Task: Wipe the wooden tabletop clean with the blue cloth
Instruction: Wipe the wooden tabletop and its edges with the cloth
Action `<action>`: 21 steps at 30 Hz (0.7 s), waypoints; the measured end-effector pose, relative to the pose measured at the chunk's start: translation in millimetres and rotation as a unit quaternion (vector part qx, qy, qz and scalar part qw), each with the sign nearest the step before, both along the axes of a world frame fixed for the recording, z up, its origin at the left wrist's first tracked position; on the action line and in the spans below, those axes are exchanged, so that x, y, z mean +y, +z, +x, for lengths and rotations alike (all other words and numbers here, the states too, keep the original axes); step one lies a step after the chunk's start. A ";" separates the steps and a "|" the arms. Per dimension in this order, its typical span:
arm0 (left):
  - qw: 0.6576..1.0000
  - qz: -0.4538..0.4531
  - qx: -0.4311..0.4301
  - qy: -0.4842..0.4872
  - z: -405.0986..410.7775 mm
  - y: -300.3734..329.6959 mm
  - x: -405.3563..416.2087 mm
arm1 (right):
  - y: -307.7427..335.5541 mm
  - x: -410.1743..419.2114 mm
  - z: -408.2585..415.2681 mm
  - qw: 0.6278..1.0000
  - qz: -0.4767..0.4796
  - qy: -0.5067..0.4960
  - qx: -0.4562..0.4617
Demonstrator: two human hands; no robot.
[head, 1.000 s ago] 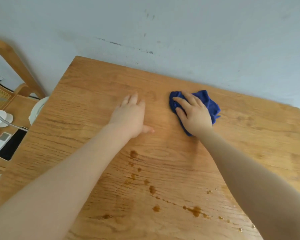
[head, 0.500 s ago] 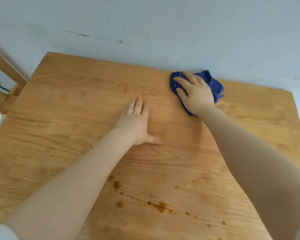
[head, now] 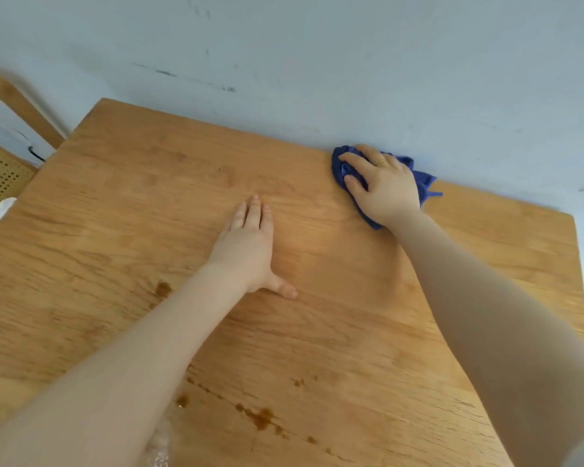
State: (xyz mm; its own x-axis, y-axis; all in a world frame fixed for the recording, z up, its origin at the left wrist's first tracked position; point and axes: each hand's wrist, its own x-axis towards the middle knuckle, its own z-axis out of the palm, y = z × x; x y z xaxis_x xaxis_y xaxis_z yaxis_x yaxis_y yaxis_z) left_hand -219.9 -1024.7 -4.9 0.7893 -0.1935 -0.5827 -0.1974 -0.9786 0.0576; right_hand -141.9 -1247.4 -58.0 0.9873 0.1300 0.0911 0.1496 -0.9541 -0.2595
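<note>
Cloth at far edge of worktop; stains lie toward the near edge.

Left hand (head: 246,244) rests flat, fingers together, on the worktop (head: 98,230). Right hand (head: 381,187), the working one, presses spread fingers on the bunched cloth (head: 341,170). Stains (head: 260,417) are near-left of it; cloth underside is hidden.

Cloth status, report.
Right hand pressing cloth at far edge. Left hand flat on tabletop. Brown spills near edge, unwiped.

Head view – looks forward-down, close over tabletop (head: 317,332) (wide-angle), facing wall (head: 351,62).
</note>
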 end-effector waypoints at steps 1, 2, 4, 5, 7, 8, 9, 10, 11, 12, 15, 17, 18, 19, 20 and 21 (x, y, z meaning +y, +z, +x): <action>1.000 -0.007 -0.007 0.006 0.7 0.2 -0.3 | 0.3 2.8 -2.1 1.000 0.006 -0.004 0.003; 1.000 -0.015 -0.013 0.013 1.6 1.1 0.1 | 0.8 6.6 -8.8 1.000 0.020 0.000 0.010; 0.999 -0.023 -0.019 0.020 1.0 2.3 2.4 | 0.1 15.2 -35.6 0.998 0.033 0.054 -0.007; 0.999 -0.024 -0.021 0.021 -0.6 2.4 3.5 | -0.9 18.5 -53.1 0.995 0.031 0.090 -0.023; 0.999 -0.025 -0.028 0.021 -2.8 1.4 4.7 | -0.6 17.9 -83.9 0.987 0.016 0.158 -0.034; 0.999 -0.027 -0.034 0.022 -2.3 1.0 5.8 | 2.2 14.0 -89.4 0.981 0.005 0.190 -0.028; 0.999 -0.030 -0.036 0.023 -1.3 0.7 6.7 | 4.3 9.3 -86.4 0.975 -0.008 0.223 -0.020; 0.999 -0.031 -0.035 0.024 -1.2 0.2 6.9 | 5.1 4.6 -78.1 0.969 -0.026 0.244 -0.013; 0.999 -0.032 -0.033 0.024 -1.7 -0.5 6.3 | 5.9 0.8 -66.0 0.970 -0.040 0.240 -0.008; 0.999 -0.032 -0.034 0.024 -1.3 -1.5 5.1 | 7.3 -2.1 -51.6 0.979 -0.041 0.201 -0.005; 0.998 -0.034 -0.033 0.030 -0.2 -2.6 1.5 | 6.3 -5.8 -19.1 0.999 -0.032 0.028 0.016; 0.999 -0.032 -0.032 0.024 0.4 -3.2 3.8 | 1.2 3.0 -23.1 0.998 -0.043 -0.040 0.016; 0.999 -0.032 -0.033 0.026 0.9 -4.3 3.3 | 0.1 8.1 -29.6 0.997 -0.041 -0.057 0.014; 0.999 -0.030 -0.031 0.027 0.0 -5.1 3.9 | -1.5 15.8 -41.8 0.997 -0.035 -0.070 0.017; 0.999 -0.030 -0.030 0.028 -2.0 -5.4 5.1 | -2.0 24.6 -58.8 0.996 -0.031 -0.078 0.024; 0.999 -0.030 -0.030 0.029 -2.7 -5.8 5.1 | -1.6 31.2 -78.7 0.996 -0.036 -0.075 0.026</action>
State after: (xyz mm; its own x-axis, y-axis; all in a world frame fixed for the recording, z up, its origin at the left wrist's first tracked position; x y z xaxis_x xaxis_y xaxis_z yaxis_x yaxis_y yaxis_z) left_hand -222.6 -1019.6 -10.7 0.8332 -0.1800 -0.5229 -0.1463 -0.9836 0.1056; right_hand -220.6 -1216.1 -59.6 0.9992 -0.0155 0.0358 -0.0083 -0.9809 -0.1941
